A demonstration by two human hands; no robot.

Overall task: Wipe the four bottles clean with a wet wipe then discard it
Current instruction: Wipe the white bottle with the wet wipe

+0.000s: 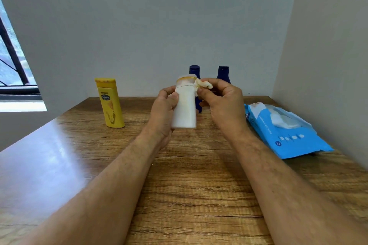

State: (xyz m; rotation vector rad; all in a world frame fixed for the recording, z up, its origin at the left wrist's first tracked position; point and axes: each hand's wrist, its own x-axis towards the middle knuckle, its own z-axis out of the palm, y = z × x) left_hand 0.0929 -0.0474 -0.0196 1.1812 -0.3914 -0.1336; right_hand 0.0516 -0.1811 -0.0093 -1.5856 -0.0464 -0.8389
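From the head view, a white bottle (184,103) is held upright above the desk (189,185), its long axis running near vertical with the cap end up. The left hand (162,113) is wrapped round the body of it, thumb on the front face, fingers curled behind. At the cap, a crumpled wet wipe (203,85) is pinched between thumb and fingertips of the right hand (221,101), and it is pressed against the right edge of the cap, where an orange-brown stain is seen ringing the rim. The wipe itself looks yellowed already.

The key relation: the soiled cap lies just left of the pinching grip, touching the wipe, so the next stroke is judged to run round the rim, across the bottle's axis, while the left hand steadies or turns the body. The right hand is plainly the nearer one to the dirt.

Behind, two dark blue bottles (223,74) are standing near the wall, one partly hidden by the white bottle. A yellow bottle (110,103) is standing well to the left, its cap also smeared. A blue wet wipe pack (282,131) is lying open at the right. The task appears to be partway through at most; no bin is seen.
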